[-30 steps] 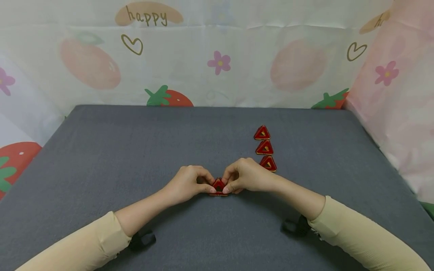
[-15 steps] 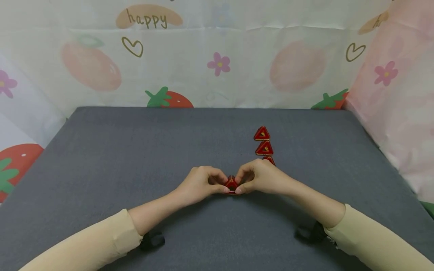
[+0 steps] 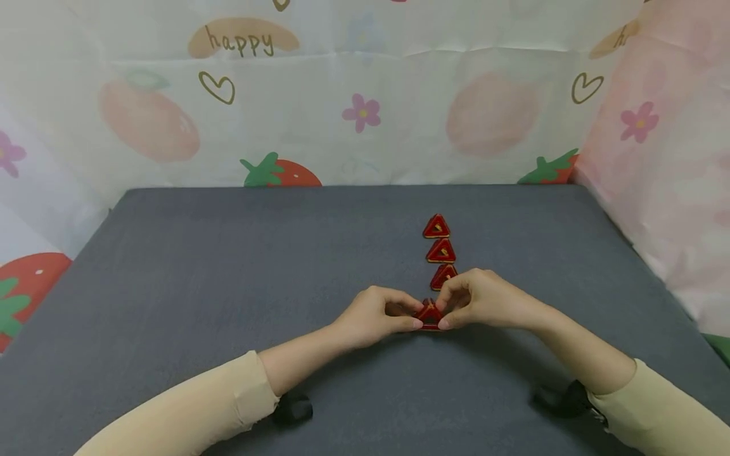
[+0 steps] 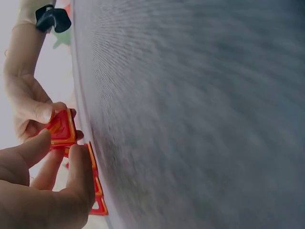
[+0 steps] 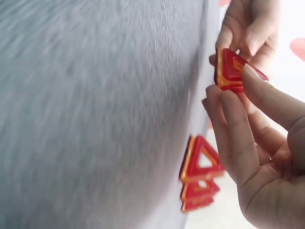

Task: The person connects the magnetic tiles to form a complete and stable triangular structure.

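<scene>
Both hands pinch one red pyramid-like piece (image 3: pixel 429 316) made of triangular magnetic tiles with orange edges, held just above or on the table. My left hand (image 3: pixel 373 316) has its thumb and fingertips on the left side of it. From the other side, my right hand (image 3: pixel 493 301) grips it with thumb and fingers. The wrist views show the slanted faces of the piece (image 5: pixel 234 69) between the two sets of fingertips. Behind it, three red triangles lie in a column: a far one (image 3: pixel 436 235), a middle one (image 3: pixel 441 258) and a near one (image 3: pixel 438 285), partly covered by the right hand.
A grey cloth covers the table (image 3: pixel 228 266). A patterned curtain (image 3: pixel 410 145) hangs behind the back edge, with pink fabric (image 3: pixel 673 190) on the right. Black wrist mounts sit under the left cuff (image 3: pixel 293 410) and right cuff (image 3: pixel 561 402).
Both hands have moved right together with the red piece, bringing it close to the near end of the column. The three triangles stay in place; the head view has tilted slightly.
</scene>
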A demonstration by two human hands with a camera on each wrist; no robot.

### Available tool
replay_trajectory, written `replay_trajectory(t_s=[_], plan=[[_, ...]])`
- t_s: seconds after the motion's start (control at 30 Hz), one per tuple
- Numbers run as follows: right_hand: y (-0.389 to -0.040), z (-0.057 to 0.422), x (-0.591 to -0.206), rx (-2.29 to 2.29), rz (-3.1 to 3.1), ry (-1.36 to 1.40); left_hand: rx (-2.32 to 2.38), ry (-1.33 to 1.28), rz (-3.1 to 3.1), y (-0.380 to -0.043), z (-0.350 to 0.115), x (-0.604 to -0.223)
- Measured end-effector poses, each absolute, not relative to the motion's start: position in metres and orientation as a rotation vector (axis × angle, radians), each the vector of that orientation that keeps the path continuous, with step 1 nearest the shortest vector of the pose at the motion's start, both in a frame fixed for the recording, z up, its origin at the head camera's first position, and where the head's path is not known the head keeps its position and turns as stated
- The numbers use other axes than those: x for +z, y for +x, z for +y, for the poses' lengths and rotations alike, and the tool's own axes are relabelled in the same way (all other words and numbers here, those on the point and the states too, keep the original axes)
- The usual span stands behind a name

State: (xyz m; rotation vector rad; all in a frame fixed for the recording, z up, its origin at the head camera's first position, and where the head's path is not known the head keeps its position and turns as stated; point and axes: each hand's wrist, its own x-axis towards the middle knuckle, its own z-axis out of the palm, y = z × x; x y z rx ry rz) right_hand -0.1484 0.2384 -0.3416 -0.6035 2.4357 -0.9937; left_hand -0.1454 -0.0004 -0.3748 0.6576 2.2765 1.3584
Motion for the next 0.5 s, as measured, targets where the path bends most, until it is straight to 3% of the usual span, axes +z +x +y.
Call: replay_trajectory(t_s=[0.5], plan=[[-0.159,0.278,-0.34,-0.951,2.428,-0.489,1.414,0.678,1.959,-0.15,0.03,-0.378]])
